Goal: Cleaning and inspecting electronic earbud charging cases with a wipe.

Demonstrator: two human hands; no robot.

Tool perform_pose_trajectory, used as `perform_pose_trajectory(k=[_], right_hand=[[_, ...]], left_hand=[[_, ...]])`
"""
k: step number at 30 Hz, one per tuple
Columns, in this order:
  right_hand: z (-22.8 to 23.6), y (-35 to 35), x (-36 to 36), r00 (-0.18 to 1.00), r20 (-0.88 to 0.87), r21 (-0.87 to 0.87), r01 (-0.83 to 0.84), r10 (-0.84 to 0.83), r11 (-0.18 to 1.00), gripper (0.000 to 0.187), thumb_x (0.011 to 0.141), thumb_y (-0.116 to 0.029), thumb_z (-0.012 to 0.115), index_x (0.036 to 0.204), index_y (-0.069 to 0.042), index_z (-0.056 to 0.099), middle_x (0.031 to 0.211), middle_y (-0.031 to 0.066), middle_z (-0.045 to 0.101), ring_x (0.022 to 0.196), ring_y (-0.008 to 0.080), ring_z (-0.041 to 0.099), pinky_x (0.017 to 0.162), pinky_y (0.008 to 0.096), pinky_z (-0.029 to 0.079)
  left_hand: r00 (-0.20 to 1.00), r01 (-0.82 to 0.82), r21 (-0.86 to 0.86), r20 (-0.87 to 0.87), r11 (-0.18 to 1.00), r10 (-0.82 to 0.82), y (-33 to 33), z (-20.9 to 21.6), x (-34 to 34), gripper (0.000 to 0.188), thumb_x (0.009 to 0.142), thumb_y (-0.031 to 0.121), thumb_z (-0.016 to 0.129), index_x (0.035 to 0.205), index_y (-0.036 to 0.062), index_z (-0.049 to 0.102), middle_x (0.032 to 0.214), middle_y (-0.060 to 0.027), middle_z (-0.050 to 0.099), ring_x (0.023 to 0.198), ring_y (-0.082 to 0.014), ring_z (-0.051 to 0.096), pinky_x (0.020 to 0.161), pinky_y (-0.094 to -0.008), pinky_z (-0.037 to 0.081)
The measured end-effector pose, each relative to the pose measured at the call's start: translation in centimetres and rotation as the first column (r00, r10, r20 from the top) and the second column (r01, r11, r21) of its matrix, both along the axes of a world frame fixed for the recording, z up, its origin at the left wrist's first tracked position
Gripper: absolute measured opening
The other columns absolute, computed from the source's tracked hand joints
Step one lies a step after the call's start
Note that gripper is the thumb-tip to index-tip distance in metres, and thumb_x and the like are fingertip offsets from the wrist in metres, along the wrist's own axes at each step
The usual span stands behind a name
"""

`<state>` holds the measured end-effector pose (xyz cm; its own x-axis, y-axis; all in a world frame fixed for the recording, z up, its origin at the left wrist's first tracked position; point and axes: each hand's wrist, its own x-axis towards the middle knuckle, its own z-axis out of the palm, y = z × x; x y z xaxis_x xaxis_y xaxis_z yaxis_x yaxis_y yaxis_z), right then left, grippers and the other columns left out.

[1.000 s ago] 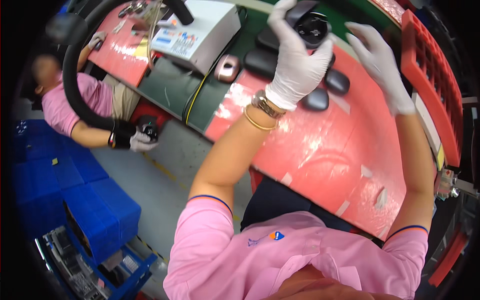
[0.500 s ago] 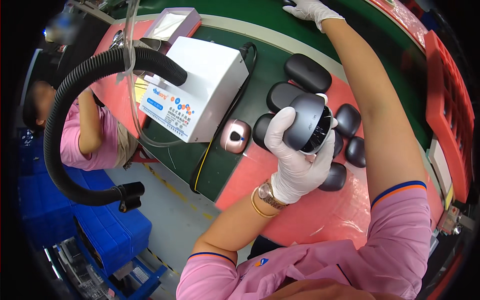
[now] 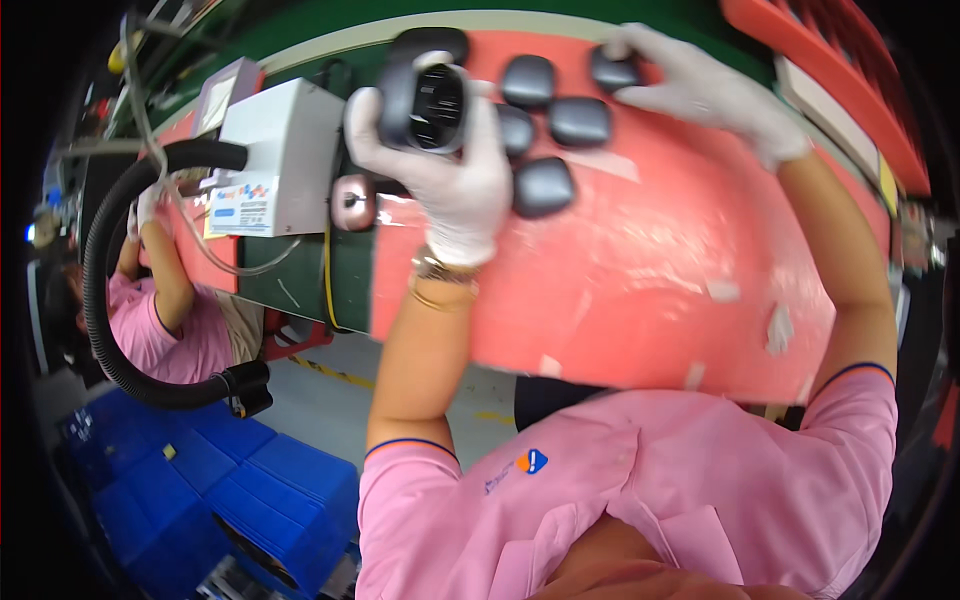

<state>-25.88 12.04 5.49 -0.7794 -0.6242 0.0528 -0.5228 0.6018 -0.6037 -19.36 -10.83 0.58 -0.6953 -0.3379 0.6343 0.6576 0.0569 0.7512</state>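
Note:
My left hand (image 3: 450, 185), in a white glove, is wrapped round a dark grey rounded device (image 3: 398, 108) with a glossy black end. It is held above the left part of the red mat (image 3: 640, 270). At the mat's far side my gloved right hand (image 3: 710, 90) has its fingers and thumb round a small dark rounded case (image 3: 613, 72). Between the hands lie several similar cases, among them one dark case (image 3: 580, 121) and a nearer one (image 3: 544, 187). A larger black case (image 3: 430, 45) lies behind the left hand, partly hidden.
Left of the mat stand a small pink case (image 3: 353, 202) and a white box-shaped machine (image 3: 285, 150) with a black corrugated hose (image 3: 95, 270). A red rack (image 3: 840, 80) is at the far right. Another person (image 3: 170, 320) works at the left, beside blue covered boxes (image 3: 270, 490).
My right hand has come back from the far green surface to the mat with a dark case. My left hand still holds the device, and the whole view has swung to the right.

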Motion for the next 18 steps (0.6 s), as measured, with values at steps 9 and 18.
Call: perform_pose_trajectory(k=[9, 18], right_hand=[[2.9, 14.6, 16.8, 0.883, -0.257, -0.233, 0.338, -0.393, 0.912, 0.018, 0.086, -0.016, 0.059, 0.098, -0.004, 0.06, 0.092, 0.0138, 0.062, 0.089, 0.0267, 0.061, 0.081, 0.0355, 0.048], [-3.6, 15.4, 28.4, 0.817, -0.46, 0.105, 0.44, -0.349, 0.892, 0.025, 0.077, -0.009, 0.063, 0.101, -0.008, 0.063, 0.085, 0.011, 0.055, 0.071, 0.0261, 0.057, 0.064, 0.035, 0.048]], left_hand=[[0.965, 0.186, -0.135, 0.209, 0.973, -0.156, 5.7, 3.0, 10.0, 0.077, 0.078, -0.017, 0.058, 0.135, 0.0084, 0.014, 0.12, -0.0211, 0.048, 0.094, -0.0246, 0.061, 0.085, -0.0385, 0.053], [0.325, 0.63, 0.528, 0.487, 0.57, -0.811, 16.7, 1.9, 18.5, 0.081, 0.085, -0.009, 0.056, 0.144, 0.0174, 0.009, 0.124, -0.0199, 0.05, 0.093, -0.0254, 0.064, 0.079, -0.0363, 0.054]])
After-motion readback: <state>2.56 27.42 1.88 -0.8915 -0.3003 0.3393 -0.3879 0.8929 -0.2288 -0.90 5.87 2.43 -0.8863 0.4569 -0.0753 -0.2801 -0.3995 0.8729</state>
